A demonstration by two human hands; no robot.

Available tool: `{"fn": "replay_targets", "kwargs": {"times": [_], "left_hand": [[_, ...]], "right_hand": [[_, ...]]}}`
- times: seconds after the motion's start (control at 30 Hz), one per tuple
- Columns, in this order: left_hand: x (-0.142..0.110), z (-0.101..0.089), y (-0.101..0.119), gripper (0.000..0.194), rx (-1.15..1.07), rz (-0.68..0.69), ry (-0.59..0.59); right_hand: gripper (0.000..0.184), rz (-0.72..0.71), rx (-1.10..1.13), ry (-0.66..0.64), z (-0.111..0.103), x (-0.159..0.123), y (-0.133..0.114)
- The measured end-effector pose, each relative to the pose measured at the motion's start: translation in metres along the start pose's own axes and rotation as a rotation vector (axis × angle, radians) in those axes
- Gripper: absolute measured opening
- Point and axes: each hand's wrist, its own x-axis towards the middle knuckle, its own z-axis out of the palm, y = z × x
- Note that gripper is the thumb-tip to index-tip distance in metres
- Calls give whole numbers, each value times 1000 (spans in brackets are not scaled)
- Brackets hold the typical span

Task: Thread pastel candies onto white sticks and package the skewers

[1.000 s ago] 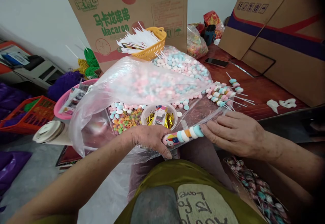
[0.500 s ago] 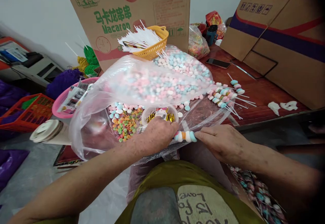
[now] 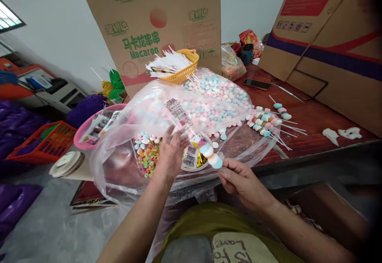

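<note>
My right hand (image 3: 241, 179) pinches the lower end of a marshmallow skewer (image 3: 213, 157), its blue, white and orange pieces tilted up to the left. A clear printed wrapper (image 3: 180, 115) covers the skewer's upper end and reaches past it. Beside the wrapper, my left hand (image 3: 171, 149) has its fingers apart; whether a fingertip touches the plastic I cannot tell. Under the hands stands a clear tub (image 3: 193, 170) holding gold ties and a printed packet. Coloured cereal rings (image 3: 147, 161) lie left of it. Finished-looking skewers (image 3: 264, 123) are piled on the right.
A large plastic bag of pastel marshmallows (image 3: 215, 113) spreads over the table. Behind it, a yellow basket (image 3: 182, 74) holds white sticks, against a cardboard box (image 3: 143, 20). A pink basket (image 3: 85, 135) stands left. A phone (image 3: 257, 84) and another box (image 3: 334, 76) are right.
The skewer has swung from nearly level to tilted up-left, and its wrapper now shows above it. My left hand has let go and opened; my right hand moved slightly left. The view has tilted up.
</note>
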Motion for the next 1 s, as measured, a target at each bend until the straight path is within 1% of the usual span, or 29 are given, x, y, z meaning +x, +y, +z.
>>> {"fn": "replay_targets", "kwargs": {"times": [0.03,0.07,0.1,0.13,0.17,0.2,0.23,0.27,0.33,0.37,0.4,0.43,0.47,0.53,0.6,0.67,0.7,0.73,0.77,0.87,0.9,0.93,0.97,1.0], "left_hand": [[2,2,-4,67,-106,-92,-97],[5,4,-4,68,-189,-147,-185],[7,7,-3,65,-245,-170,-245],[10,10,1,56,-281,-178,-268],[11,13,5,45,-306,-193,-258],[13,15,8,33,-332,-226,-221],[14,16,11,29,-362,-275,-165],[14,17,13,32,-401,-331,-99],[14,17,10,42,-490,-426,33],[14,17,8,43,-523,-452,84],[13,17,4,44,-539,-461,123],[12,18,1,44,-542,-456,154],[11,20,-2,45,-537,-440,180],[8,24,-7,49,-521,-387,220],[5,27,-9,54,-510,-336,226],[3,28,-11,56,-507,-305,196],[2,29,-12,57,-505,-297,179],[0,29,-14,57,-502,-290,165],[-2,30,-16,56,-499,-286,152],[-9,32,-26,55,-481,-291,124],[-11,32,-28,54,-469,-300,115],[-12,32,-31,54,-451,-315,107],[-13,31,-32,54,-432,-332,102],[-12,29,-31,55,-414,-348,96]], "right_hand": [[35,69,73,-55,6,0,0],[34,142,125,-110,12,0,0],[33,211,148,-161,17,0,1],[32,261,133,-202,20,0,1],[32,273,70,-228,23,-1,2],[32,226,-47,-224,23,-1,2],[33,112,-210,-184,23,-1,3],[32,-50,-403,-116,21,-2,3],[25,-423,-792,57,15,-1,4],[22,-574,-949,133,12,0,5],[21,-681,-1072,188,9,1,6],[22,-751,-1167,222,7,2,8],[23,-792,-1241,244,6,2,9],[23,-829,-1337,266,8,3,10],[23,-841,-1348,270,12,3,9],[22,-795,-1252,262,17,2,5],[21,-739,-1163,252,20,1,2],[20,-649,-1053,227,22,0,0],[21,-529,-924,186,23,0,-2],[32,-127,-484,34,27,2,-3],[35,-25,-361,-1,28,3,-2],[37,39,-275,-18,29,4,-1],[37,60,-238,-17,30,6,1],[38,40,-256,-1,30,7,2]]}}
